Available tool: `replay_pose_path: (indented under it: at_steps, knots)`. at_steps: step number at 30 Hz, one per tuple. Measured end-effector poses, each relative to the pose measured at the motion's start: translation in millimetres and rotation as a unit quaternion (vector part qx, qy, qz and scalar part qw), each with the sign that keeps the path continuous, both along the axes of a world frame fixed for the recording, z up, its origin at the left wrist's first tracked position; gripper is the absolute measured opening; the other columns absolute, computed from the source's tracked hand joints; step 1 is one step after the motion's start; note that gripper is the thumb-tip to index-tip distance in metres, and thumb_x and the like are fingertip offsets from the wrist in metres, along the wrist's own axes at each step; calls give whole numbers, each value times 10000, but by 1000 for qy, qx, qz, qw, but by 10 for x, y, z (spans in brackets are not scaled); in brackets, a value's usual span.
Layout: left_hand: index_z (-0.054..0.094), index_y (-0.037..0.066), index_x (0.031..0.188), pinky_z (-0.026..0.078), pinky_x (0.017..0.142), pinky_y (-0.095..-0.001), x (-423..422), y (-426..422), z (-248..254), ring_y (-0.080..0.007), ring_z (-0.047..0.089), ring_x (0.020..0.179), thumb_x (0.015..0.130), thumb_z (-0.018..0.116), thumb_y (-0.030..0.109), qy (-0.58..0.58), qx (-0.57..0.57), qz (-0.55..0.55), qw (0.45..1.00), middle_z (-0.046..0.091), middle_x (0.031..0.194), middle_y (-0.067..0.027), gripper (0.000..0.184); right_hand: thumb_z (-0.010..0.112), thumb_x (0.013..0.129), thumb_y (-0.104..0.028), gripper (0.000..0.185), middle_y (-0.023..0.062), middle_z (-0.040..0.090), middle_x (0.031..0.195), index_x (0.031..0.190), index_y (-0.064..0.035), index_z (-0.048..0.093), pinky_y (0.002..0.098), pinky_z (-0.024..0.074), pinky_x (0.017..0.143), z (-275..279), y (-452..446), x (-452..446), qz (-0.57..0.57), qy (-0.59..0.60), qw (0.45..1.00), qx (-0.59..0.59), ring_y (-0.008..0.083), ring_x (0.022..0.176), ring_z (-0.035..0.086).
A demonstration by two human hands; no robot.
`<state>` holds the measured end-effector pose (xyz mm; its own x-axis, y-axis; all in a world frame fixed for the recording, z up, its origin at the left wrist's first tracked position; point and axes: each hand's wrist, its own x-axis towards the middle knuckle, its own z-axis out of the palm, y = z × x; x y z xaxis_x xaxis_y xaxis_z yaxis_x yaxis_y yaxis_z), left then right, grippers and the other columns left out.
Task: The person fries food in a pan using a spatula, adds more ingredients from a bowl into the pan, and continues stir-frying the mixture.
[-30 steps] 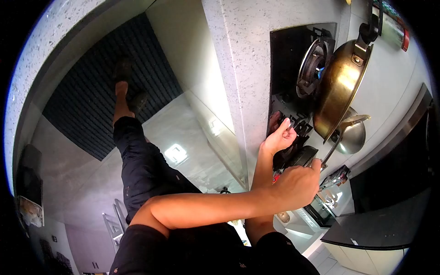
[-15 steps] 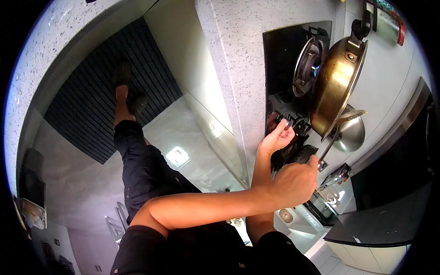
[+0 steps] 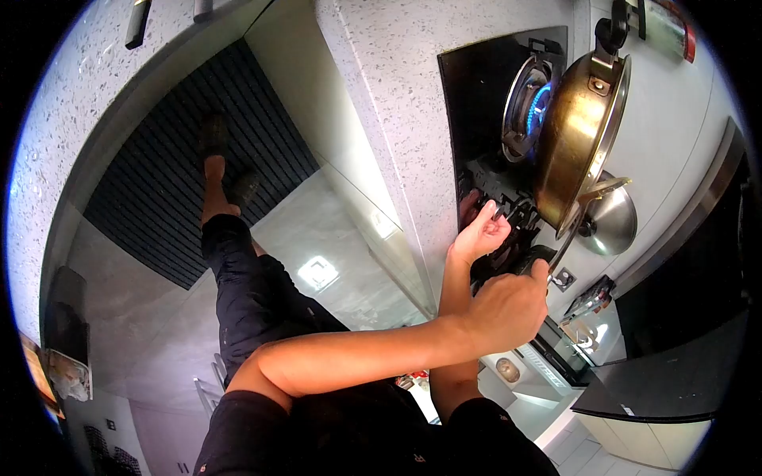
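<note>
Speckled pale stone bench [image 3: 381, 55] runs down the middle of the frame, and set into it, right of centre, the black glass hob [image 3: 476, 95] is where the change shows: the blue flame [image 3: 538, 111] was just a glint half a second ago, and now it's a bright curved ring. So the burner plainly shows more fire below the deep brass-coloured metal pan [image 3: 575, 135], upper right, its black handle [image 3: 611, 33] pointing to the top edge; whether pan and burner touch, I can't tell. Down at the hob's lower end, the hand near the hob [image 3: 480, 238] has its grip pressed together, thumb against bent fingers, on what looks like a small black knob [image 3: 498, 213]. And crossing over that arm comes the hand on the utensil [image 3: 508, 313], grip curled round the slim handle of a long-handled cooking utensil [image 3: 562, 252], which slants up past the pan's lower rim. Just beside the pan, on its right, there's a rounded silver metal lid [image 3: 615, 222]. The view has swung slightly too, with the pan sitting a touch further left.
</note>
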<state>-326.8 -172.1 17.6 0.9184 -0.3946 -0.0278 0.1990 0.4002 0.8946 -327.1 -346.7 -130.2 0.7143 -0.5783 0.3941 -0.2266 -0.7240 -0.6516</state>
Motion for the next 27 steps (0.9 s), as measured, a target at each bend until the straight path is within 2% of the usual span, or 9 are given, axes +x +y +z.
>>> replay_pose_path:
  at_steps: [7, 16, 22, 27]
  knots:
    - [437, -49, 943, 543, 542, -467, 28, 64, 10, -396, 665, 575, 875, 594, 72, 8, -1, -1, 1000, 618, 615, -222, 211, 724, 955, -219, 307, -37, 521, 845, 1069, 8, 552, 201, 398, 692, 22, 3, -9, 19, 3, 1000, 25, 47, 760, 446]
    - [440, -55, 939, 545, 531, -462, 16, 44, 0, -395, 661, 563, 871, 601, 64, 2, 6, -2, 1000, 615, 606, -223, 212, 654, 990, -162, 228, 13, 613, 906, 1096, 13, 554, 227, 444, 744, 7, -49, -11, 54, 4, 999, 7, 77, 799, 535]
    - [448, -62, 944, 547, 521, -453, 6, 44, -16, -390, 663, 563, 875, 594, 66, 14, 0, 9, 1000, 617, 607, -222, 206, 647, 991, -153, 219, 37, 638, 939, 1105, 11, 557, 229, 454, 765, -15, -82, -14, 77, -4, 997, 0, 88, 836, 570]
    - [454, -68, 956, 547, 525, -453, 12, 46, -9, -389, 664, 570, 881, 593, 73, 17, 2, 14, 1000, 623, 619, -223, 212, 654, 990, -165, 223, 36, 639, 930, 1092, 9, 560, 227, 457, 738, 14, -36, -10, 73, 0, 997, 6, 87, 800, 569]
